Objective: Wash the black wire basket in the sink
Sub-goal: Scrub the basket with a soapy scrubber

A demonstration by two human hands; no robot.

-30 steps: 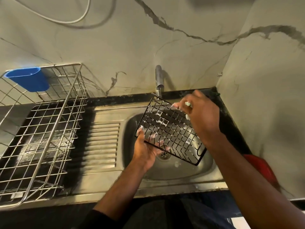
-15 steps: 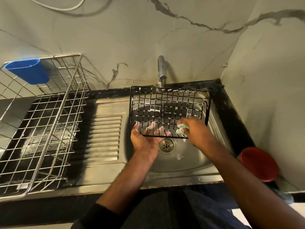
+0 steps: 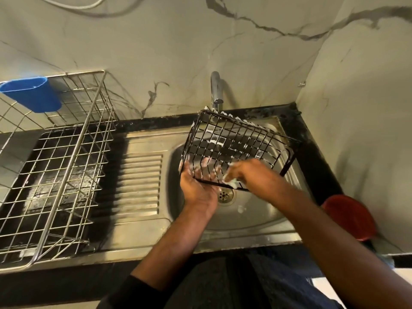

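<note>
Black wire basket sits tilted over the sink, just under the tap, soap foam on its far rim and some of the grid. My left hand grips the near-left corner from below, fingers curled through the wires. My right hand is beside it on the near edge, pinching a pale scrubber against the wires; hands close together, both on the basket. Drain lies just below the hands. Off to the left of my left hand there's a steel dish rack with a blue cup hooked on it; a red lid or bowl sits right of my right arm, can't tell which. I judge this to be mid-scrub. To do it well: keep the left grip firm so the basket doesn't swing, run the scrubber along each wire and into the crossings, rotate to reach the far side wall and corners, then rinse under the tap. Can't tell if water is flowing. Wet soapy wire could slip, so hold at a corner. No brands, labels or readable writing visible anywhere.
</note>
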